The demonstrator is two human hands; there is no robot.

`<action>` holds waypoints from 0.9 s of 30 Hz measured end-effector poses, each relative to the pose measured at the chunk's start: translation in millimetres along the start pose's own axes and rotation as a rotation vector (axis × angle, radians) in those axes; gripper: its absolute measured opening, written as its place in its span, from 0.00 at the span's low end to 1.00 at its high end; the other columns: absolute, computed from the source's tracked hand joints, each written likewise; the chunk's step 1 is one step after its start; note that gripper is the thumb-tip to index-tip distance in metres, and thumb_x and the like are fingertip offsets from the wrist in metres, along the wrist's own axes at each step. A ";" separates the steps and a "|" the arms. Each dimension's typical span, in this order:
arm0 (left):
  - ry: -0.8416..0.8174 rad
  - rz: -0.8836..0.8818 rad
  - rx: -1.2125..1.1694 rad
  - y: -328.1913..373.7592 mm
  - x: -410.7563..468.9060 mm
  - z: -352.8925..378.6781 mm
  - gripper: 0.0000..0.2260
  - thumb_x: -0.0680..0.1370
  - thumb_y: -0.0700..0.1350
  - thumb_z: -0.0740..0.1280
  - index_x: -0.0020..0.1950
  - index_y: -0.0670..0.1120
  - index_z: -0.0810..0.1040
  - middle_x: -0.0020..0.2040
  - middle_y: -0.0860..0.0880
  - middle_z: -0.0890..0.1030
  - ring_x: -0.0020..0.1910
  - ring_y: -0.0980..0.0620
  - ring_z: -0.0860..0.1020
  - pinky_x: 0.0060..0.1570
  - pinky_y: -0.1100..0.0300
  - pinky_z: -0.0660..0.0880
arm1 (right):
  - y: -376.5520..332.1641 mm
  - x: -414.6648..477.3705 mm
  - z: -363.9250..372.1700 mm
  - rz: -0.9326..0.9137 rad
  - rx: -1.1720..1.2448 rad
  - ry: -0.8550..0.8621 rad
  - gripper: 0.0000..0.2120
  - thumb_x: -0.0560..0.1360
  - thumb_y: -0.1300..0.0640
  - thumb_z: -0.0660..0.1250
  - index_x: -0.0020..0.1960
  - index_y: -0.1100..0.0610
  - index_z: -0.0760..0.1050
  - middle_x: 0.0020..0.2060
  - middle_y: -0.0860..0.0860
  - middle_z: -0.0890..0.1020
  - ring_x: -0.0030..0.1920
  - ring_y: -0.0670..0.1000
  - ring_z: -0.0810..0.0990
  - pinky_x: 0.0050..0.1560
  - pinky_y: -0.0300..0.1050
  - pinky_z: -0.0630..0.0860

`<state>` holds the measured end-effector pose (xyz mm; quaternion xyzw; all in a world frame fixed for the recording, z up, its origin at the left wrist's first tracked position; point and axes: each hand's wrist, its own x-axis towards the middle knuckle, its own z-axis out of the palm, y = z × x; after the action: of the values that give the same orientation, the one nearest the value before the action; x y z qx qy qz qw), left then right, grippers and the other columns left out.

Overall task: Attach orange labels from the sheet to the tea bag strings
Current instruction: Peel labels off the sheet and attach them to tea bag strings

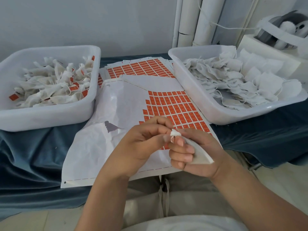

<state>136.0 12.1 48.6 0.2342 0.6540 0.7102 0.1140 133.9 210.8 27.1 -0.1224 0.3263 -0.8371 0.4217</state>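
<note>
A white tea bag (199,153) lies folded in my right hand (195,155), whose fingers curl round it above the label sheet's front edge. My left hand (143,144) pinches the bag's bunched top (175,133) between thumb and fingertips. The label sheet (120,114) lies flat on the table before me, with orange labels (175,107) left on its right part and bare backing on its left. No string shows between my fingers.
A white tub (50,117) at the left holds tea bags with orange labels. A white tub (216,114) at the right holds plain tea bags. More label sheets (141,67) lie stacked behind. A blue cloth (33,155) covers the table.
</note>
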 end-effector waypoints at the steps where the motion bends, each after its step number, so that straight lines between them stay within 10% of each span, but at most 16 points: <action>1: 0.011 0.010 0.100 2.1 -1.0 -1.4 0.11 0.76 0.50 0.71 0.47 0.44 0.88 0.52 0.51 0.80 0.55 0.47 0.79 0.58 0.50 0.76 | 0.0 -0.3 -0.6 0.013 0.002 0.016 0.12 0.83 0.53 0.67 0.44 0.57 0.83 0.30 0.47 0.81 0.33 0.45 0.81 0.44 0.41 0.78; 5: 0.111 0.057 0.643 13.9 -6.7 -8.9 0.04 0.76 0.51 0.74 0.45 0.52 0.87 0.50 0.59 0.81 0.52 0.55 0.80 0.44 0.69 0.76 | 0.1 -0.5 -4.7 0.053 -0.049 0.121 0.12 0.80 0.52 0.69 0.39 0.55 0.82 0.27 0.47 0.78 0.30 0.45 0.78 0.42 0.42 0.77; 16: 0.244 0.218 1.005 15.9 -7.3 3.4 0.09 0.77 0.54 0.69 0.48 0.52 0.87 0.52 0.63 0.79 0.53 0.59 0.78 0.49 0.62 0.78 | 2.3 3.3 -5.7 0.035 0.111 0.119 0.09 0.77 0.54 0.74 0.40 0.56 0.82 0.27 0.48 0.77 0.30 0.46 0.78 0.42 0.42 0.80; 23: 0.214 0.083 0.794 9.0 -1.7 6.3 0.04 0.79 0.49 0.69 0.45 0.54 0.83 0.55 0.64 0.79 0.53 0.61 0.78 0.48 0.71 0.73 | -1.6 1.6 -2.9 -0.046 -0.058 0.239 0.12 0.79 0.51 0.69 0.39 0.55 0.81 0.27 0.47 0.76 0.30 0.46 0.76 0.41 0.42 0.78; 27: 0.083 0.033 0.285 8.0 -1.0 7.0 0.08 0.80 0.43 0.69 0.46 0.43 0.87 0.56 0.54 0.82 0.57 0.55 0.81 0.54 0.62 0.78 | 1.2 3.3 2.5 -0.051 0.040 0.100 0.10 0.80 0.53 0.71 0.41 0.56 0.83 0.28 0.47 0.79 0.31 0.46 0.79 0.42 0.42 0.79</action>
<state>141.4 16.8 56.4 0.2291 0.7484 0.6210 0.0408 133.8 206.6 28.1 -0.0806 0.3270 -0.8590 0.3857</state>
